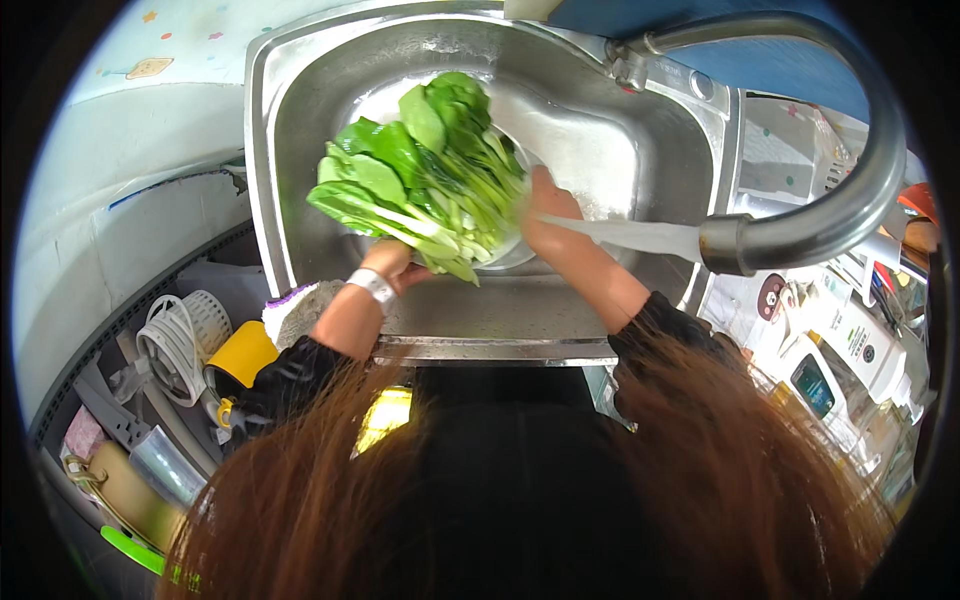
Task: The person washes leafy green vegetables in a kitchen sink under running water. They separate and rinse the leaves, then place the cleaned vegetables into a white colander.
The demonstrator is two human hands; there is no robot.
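A bunch of leafy greens (427, 180) with pale stems lies in a round bowl (516, 259), whose rim shows only in parts, inside the stainless steel sink (607, 150). My left hand (397, 261), with a white band at the wrist, reaches beneath the stems at the bowl's near left side. Its fingers are partly covered by the greens. At the bowl's right side is my right hand (553, 204), beside the stem ends, its fingertips hidden. Water (637, 234) runs from the curved metal faucet (795, 232) toward this hand.
A cloth (304, 311) with a purple edge hangs by the sink's left front corner. Lower left, a grey bin holds a yellow mug (244, 356) and a white plastic basket (184, 345). White bottles (859, 345) stand on the right. Blue panelling (720, 37) lies behind the faucet.
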